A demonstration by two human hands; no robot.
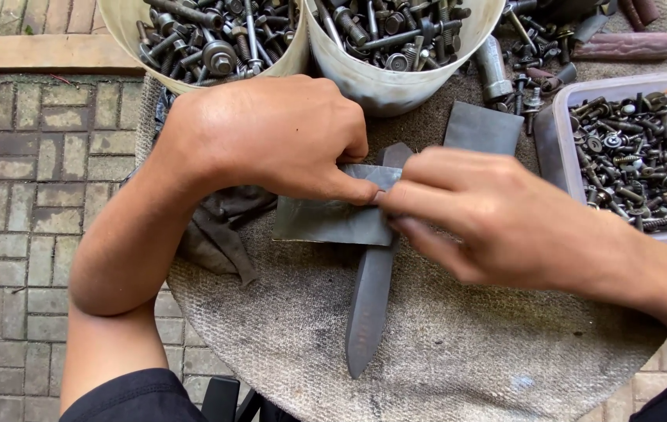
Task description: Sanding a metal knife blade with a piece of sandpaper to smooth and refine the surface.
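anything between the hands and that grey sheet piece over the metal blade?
Nothing visible. The left hand and right hand both already pinch the flat grey rectangular sheet at its top right corner. It lies across the long dark pointed metal blade on the coarse grey cloth.

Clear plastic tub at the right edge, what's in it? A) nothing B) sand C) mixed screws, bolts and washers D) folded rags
C: the clear tub is filled with a dark heap of screws, bolts and washers, beside the right hand.
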